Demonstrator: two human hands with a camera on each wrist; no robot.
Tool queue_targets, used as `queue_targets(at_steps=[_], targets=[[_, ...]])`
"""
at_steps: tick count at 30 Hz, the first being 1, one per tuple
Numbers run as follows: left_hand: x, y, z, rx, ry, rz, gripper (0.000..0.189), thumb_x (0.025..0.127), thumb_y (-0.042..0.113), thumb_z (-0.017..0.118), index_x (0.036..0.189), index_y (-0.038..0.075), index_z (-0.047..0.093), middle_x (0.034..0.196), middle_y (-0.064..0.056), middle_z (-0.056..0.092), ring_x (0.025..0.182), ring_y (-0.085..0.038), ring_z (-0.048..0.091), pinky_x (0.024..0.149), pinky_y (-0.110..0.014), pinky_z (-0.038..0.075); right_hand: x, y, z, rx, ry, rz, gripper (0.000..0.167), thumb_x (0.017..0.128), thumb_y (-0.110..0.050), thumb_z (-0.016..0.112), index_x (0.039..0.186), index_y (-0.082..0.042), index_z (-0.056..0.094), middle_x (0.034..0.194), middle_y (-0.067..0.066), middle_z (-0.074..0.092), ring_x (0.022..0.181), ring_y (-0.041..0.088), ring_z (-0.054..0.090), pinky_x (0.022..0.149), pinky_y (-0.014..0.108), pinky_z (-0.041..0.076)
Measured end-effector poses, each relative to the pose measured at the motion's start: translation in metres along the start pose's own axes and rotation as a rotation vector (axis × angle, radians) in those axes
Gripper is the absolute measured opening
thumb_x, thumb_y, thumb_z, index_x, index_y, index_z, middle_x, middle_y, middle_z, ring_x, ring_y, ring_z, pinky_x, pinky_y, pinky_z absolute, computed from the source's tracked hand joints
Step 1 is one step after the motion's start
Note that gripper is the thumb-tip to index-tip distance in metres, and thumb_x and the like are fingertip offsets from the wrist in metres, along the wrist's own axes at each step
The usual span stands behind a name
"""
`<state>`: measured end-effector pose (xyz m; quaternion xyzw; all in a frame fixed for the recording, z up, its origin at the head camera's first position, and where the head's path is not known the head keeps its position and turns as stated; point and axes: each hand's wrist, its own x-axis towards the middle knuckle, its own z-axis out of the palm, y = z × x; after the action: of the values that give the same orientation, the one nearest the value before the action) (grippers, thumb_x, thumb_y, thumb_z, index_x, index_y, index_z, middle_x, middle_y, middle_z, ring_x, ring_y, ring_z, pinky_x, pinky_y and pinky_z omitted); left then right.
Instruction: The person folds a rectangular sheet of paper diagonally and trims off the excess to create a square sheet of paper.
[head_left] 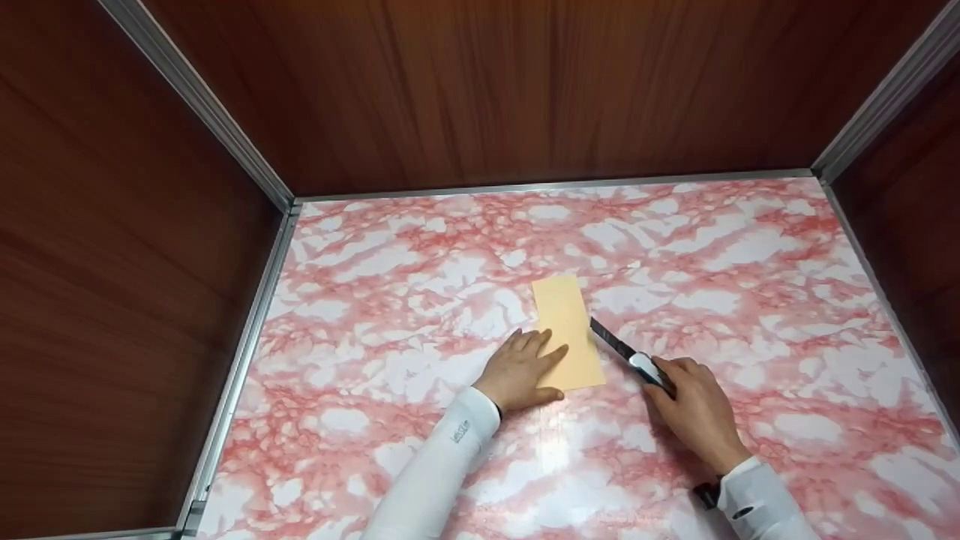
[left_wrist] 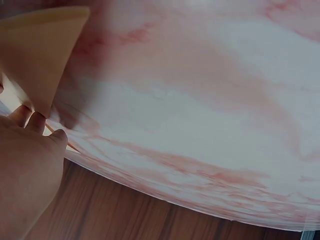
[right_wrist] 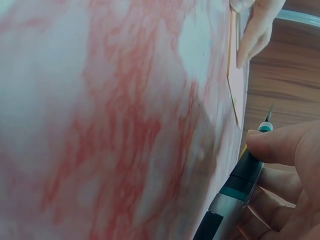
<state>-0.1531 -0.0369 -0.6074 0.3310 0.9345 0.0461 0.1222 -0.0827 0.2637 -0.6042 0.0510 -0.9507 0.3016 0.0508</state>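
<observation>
A pale yellow strip of paper (head_left: 564,307) lies lengthwise on the table. My left hand (head_left: 519,369) rests on its left side with fingers spread, thumb at the near end. In the left wrist view the fingertips of this left hand (left_wrist: 30,160) meet the paper, where a tan panel (left_wrist: 37,55) rises in front of them. My right hand (head_left: 696,409) grips a utility knife (head_left: 646,369), white, black and teal. Its dark blade is out and points away to the left, tip right at the paper's right edge. The right wrist view shows thumb and fingers around the knife (right_wrist: 239,180).
The table (head_left: 390,315) has a red and white marbled top. Brown wood-grain panels (head_left: 480,90) stand at its back, left and right, framed by metal rails (head_left: 225,120). Both forearms wear white sleeves (head_left: 442,465), and a black band (head_left: 705,495) circles the right wrist.
</observation>
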Motion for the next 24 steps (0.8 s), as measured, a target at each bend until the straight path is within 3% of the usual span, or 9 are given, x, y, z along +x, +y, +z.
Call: queue_targets(at_steps=[6, 10, 13, 18, 24], targets=[[0.001, 0.001, -0.002, 0.003, 0.034, -0.001, 0.071, 0.1, 0.065, 0.048, 0.16, 0.027, 0.039, 0.166, -0.01, 0.029, 0.151, -0.026, 0.028, 0.125, -0.043, 0.011, 0.0, -0.001, -0.001, 0.005, -0.005, 0.017, 0.05, 0.092, -0.018, 0.078, 0.137, -0.002, 0.064, 0.116, 0.015, 0.064, 0.1, 0.032, 0.055, 0.078, 0.048, 0.046], [0.002, 0.001, -0.002, 0.075, 0.111, 0.031, 0.061, 0.103, 0.061, 0.044, 0.154, 0.027, 0.05, 0.161, -0.012, 0.039, 0.143, -0.025, 0.041, 0.121, -0.038, 0.026, 0.0, -0.002, -0.003, 0.009, -0.01, 0.027, 0.05, 0.092, -0.019, 0.077, 0.138, -0.002, 0.064, 0.116, 0.015, 0.064, 0.101, 0.032, 0.055, 0.08, 0.049, 0.046], [0.002, 0.0, 0.0, 0.13, 0.16, 0.058, 0.054, 0.105, 0.055, 0.049, 0.151, 0.028, 0.054, 0.158, -0.013, 0.043, 0.139, -0.025, 0.046, 0.116, -0.037, 0.035, 0.0, -0.001, -0.003, 0.008, -0.014, 0.03, 0.05, 0.092, -0.019, 0.077, 0.138, -0.002, 0.064, 0.116, 0.015, 0.063, 0.101, 0.032, 0.055, 0.08, 0.05, 0.047], [0.002, 0.0, 0.006, 0.141, 0.23, 0.076, 0.048, 0.101, 0.037, 0.056, 0.147, 0.028, 0.059, 0.154, -0.015, 0.048, 0.133, -0.026, 0.051, 0.109, -0.038, 0.042, -0.001, -0.002, -0.003, 0.005, -0.023, 0.045, 0.05, 0.093, -0.02, 0.077, 0.138, -0.002, 0.064, 0.116, 0.015, 0.063, 0.099, 0.031, 0.055, 0.079, 0.048, 0.046], [0.005, 0.001, 0.008, 0.16, 0.321, 0.056, 0.036, 0.103, 0.036, 0.062, 0.137, 0.029, 0.068, 0.145, -0.011, 0.059, 0.119, -0.022, 0.059, 0.094, -0.035, 0.052, -0.002, -0.004, -0.004, 0.003, -0.04, 0.064, 0.05, 0.094, -0.022, 0.076, 0.138, -0.002, 0.063, 0.117, 0.015, 0.063, 0.1, 0.031, 0.054, 0.08, 0.048, 0.046]])
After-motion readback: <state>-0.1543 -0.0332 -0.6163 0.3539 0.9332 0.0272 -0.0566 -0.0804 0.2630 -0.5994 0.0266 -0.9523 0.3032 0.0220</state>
